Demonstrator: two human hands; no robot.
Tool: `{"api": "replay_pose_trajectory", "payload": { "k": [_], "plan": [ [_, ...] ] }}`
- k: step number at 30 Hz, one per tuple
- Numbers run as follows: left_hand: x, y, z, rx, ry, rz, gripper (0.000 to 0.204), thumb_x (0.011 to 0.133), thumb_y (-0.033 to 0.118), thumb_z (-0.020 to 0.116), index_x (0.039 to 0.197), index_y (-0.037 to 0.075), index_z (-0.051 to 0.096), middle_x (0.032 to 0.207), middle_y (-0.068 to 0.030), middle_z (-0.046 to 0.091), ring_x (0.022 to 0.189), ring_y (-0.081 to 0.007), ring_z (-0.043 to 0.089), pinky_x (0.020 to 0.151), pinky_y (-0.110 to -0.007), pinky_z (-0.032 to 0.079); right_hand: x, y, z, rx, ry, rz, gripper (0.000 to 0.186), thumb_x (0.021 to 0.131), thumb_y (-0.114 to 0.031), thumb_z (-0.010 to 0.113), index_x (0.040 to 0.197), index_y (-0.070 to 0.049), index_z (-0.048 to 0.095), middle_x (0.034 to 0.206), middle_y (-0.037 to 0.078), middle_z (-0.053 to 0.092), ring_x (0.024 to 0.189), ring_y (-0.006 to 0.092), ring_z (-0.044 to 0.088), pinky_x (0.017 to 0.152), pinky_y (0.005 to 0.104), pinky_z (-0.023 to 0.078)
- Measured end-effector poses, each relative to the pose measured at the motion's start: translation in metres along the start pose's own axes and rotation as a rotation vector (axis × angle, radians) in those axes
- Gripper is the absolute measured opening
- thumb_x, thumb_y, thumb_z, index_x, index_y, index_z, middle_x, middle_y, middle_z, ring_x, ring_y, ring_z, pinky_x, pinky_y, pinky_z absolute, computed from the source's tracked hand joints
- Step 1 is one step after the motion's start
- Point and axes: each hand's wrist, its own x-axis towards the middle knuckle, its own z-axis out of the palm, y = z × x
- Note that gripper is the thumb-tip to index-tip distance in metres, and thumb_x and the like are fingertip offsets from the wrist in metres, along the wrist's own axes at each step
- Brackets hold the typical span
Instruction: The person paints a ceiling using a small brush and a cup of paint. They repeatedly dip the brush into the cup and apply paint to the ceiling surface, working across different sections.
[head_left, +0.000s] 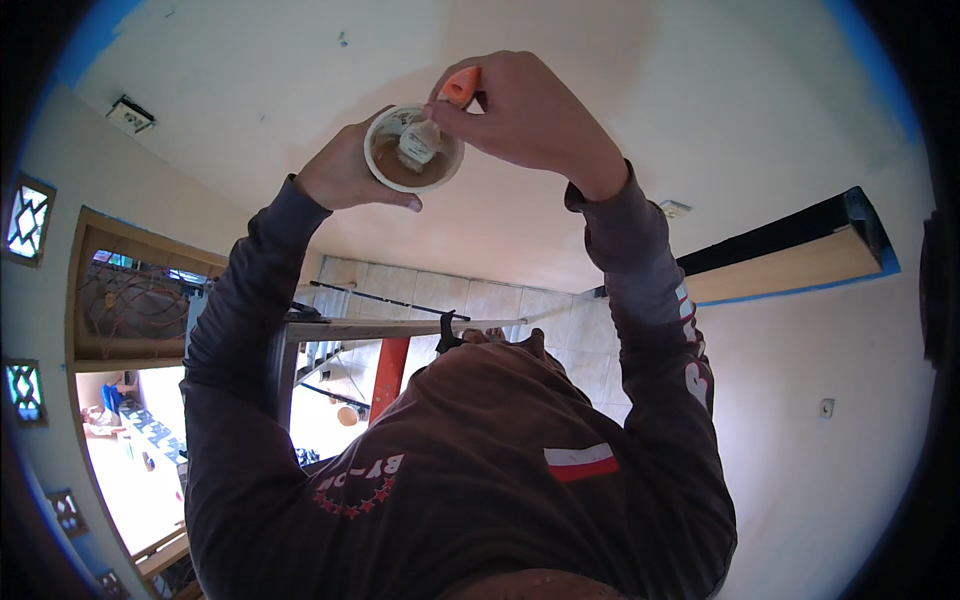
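Paintbrush with an orange plastic handle and pale, flat head (418, 145): head down inside the round, white-rimmed cup (455, 161), in front of the person at the top of the view. Step in hand, as judged: loading the brush, or wiping it off on the inner wall; cannot tell which. Lifting it out would call for a level cup and a light drag of the head along the rim to limit drips.

Cup contents (393, 166): brown-beige, apparently liquid with a smooth surface; thickness not readable. Cup wall thin-looking, inside smeared.

Left hand (342, 172): wrapped around the cup's side, thumb below the rim. Right hand (522, 108): grasping the brush near the base of its handle, fingers curled.

Outward: dark brown cloth shirt (500, 490), soft folds, red-and-white rectangular patch. Beyond the hands, a broad, pale, matte painted surface (300, 50) with small marks. Below, a long, straight-edged wooden plank (385, 328) and square, light floor tiles (440, 290).
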Motion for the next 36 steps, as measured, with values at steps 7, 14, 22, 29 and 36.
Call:
{"api": "replay_pose_trajectory", "payload": {
  "k": [7,14,22,29,36],
  "plan": [
    [0.001,-0.001,0.001,0.048,-0.030,-0.022,0.090,0.058,0.023,0.095,0.132,0.003,0.049,0.121,-0.0109,0.063,0.110,-0.0231,0.061,0.100,-0.036,0.048,0.009,0.002,0.023,-0.055,0.027,-0.098,0.029,0.080,-0.032,0.064,0.081,-0.004,0.069,0.069,0.016,0.065,0.066,0.0341,0.065,0.064,0.0420,0.052],
    [0.001,0.005,0.001,-0.003,-0.064,-0.094,0.098,0.057,0.017,0.096,0.138,0.004,0.043,0.130,-0.0089,0.058,0.120,-0.0208,0.055,0.105,-0.037,0.044,0.008,0.000,0.023,-0.102,0.006,-0.083,0.029,0.079,-0.033,0.063,0.083,-0.005,0.069,0.071,0.014,0.066,0.067,0.0328,0.065,0.064,0.0408,0.052],
    [0.000,-0.001,0.001,0.087,-0.028,-0.011,0.092,0.058,0.030,0.095,0.132,0.003,0.049,0.120,-0.0121,0.064,0.109,-0.0248,0.062,0.099,-0.036,0.048,0.004,0.007,0.027,-0.032,-0.046,-0.065,0.026,0.083,-0.026,0.068,0.089,-0.002,0.073,0.068,0.015,0.066,0.059,0.0278,0.063,0.060,0.0350,0.050],
    [0.002,-0.004,0.002,0.076,0.013,0.006,0.093,0.059,0.030,0.095,0.134,0.002,0.048,0.122,-0.0130,0.063,0.113,-0.0250,0.060,0.100,-0.036,0.047,-0.012,0.021,0.009,0.197,0.108,0.036,0.022,0.089,-0.021,0.067,0.095,-0.001,0.072,0.073,0.007,0.068,0.063,0.0131,0.064,0.056,0.0287,0.047],
    [0.002,-0.006,0.005,0.026,0.028,-0.041,0.090,0.061,0.030,0.094,0.133,0.000,0.049,0.123,-0.0137,0.064,0.114,-0.0244,0.061,0.100,-0.036,0.047,-0.030,0.053,0.015,0.595,0.336,0.191,0.024,0.088,-0.022,0.065,0.094,0.001,0.071,0.072,0.006,0.069,0.058,0.0083,0.054,0.052,0.0248,0.040]
  ]
}}
